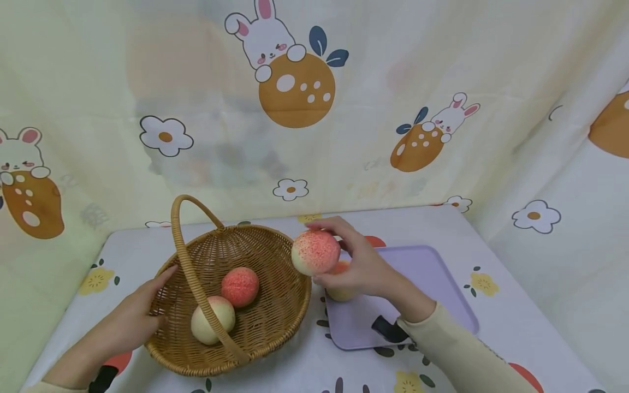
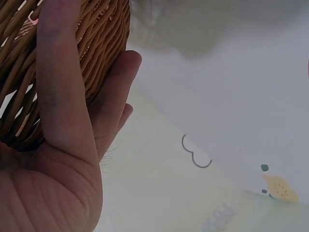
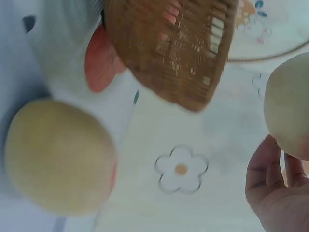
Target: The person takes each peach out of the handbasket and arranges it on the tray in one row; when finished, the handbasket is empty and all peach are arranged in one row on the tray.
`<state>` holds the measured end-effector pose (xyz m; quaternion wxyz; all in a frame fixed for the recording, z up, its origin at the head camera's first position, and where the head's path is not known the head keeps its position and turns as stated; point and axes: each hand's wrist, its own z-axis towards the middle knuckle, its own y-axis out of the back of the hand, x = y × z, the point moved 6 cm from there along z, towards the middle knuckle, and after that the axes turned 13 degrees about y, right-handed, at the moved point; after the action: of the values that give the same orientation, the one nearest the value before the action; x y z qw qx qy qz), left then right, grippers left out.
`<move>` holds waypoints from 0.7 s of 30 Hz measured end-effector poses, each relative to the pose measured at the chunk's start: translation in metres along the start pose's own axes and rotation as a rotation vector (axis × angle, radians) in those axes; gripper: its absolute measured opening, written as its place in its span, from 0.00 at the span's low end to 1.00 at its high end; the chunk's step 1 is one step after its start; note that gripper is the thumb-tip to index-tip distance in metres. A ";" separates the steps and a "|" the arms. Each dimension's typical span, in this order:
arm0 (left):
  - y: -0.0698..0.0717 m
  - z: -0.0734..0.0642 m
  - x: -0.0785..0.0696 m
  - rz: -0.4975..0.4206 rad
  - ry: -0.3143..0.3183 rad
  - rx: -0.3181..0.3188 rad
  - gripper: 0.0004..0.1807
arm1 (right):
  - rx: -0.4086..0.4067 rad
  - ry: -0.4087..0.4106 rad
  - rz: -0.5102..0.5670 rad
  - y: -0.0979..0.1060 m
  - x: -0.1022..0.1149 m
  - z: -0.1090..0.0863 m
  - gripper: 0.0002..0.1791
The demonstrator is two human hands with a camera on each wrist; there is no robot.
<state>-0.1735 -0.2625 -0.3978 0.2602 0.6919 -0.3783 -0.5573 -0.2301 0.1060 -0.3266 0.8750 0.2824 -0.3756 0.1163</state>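
My right hand grips a pink-and-cream peach, raised by the right rim of a brown wicker basket. The right wrist view shows this held peach at its right edge, fingers against its underside. My left hand holds the basket's left side, as the left wrist view also shows with the woven wall between thumb and fingers. Inside the basket lie a red peach and a paler peach, partly crossed by the arched handle. Another peach sits on the lilac tray, half hidden behind my right hand.
The tray lies right of the basket on a white patterned tablecloth. A curtain printed with rabbits and flowers hangs behind the table and along its sides. Dark bands show at both of my wrists.
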 end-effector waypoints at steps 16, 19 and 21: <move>-0.002 -0.002 0.001 -0.001 0.037 0.007 0.52 | -0.201 -0.272 0.180 0.057 -0.039 -0.057 0.37; -0.002 -0.002 0.000 -0.006 0.037 0.006 0.52 | -0.160 -0.294 0.091 0.066 -0.046 -0.067 0.38; -0.001 -0.003 -0.001 -0.005 0.034 -0.002 0.52 | -0.116 -0.297 0.047 0.071 -0.052 -0.073 0.38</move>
<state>-0.1700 -0.2615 -0.3974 0.2658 0.7019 -0.3714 -0.5465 -0.2526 0.2062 -0.3762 0.8216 0.2366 -0.5136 0.0719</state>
